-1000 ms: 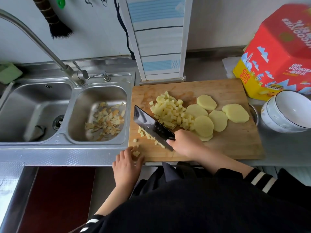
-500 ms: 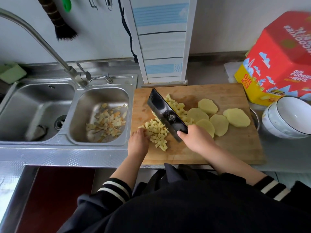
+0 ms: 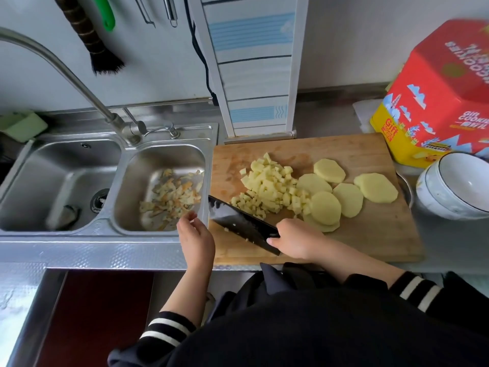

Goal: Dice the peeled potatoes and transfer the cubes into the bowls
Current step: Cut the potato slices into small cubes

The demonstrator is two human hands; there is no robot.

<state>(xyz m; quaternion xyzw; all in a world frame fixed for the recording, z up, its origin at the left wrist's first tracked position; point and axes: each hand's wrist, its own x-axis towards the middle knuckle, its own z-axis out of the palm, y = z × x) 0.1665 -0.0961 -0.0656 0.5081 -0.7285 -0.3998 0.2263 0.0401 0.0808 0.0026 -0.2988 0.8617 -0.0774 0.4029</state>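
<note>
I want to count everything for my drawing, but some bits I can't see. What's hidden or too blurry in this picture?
All in the head view:
- Cleaver handle: wrapped inside the right hand.
- Lowest potato slices: stacked, so the count is unclear.
- Bowls: cut off by the right edge; nested, number uncertain.
- Metal dish: mostly behind the cutting board.
- Left hand: palm faces away.

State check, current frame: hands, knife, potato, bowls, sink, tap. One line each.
right hand: grips the knife handle
left hand: open, holds nothing, at the sink edge
knife: blade low over the cutting board, beside the cubes
potato cubes: diced, piled on the board
potato slices: uncut, overlapping
bowls: stacked, top one empty
right sink basin: holds peels
tap: no water running
</note>
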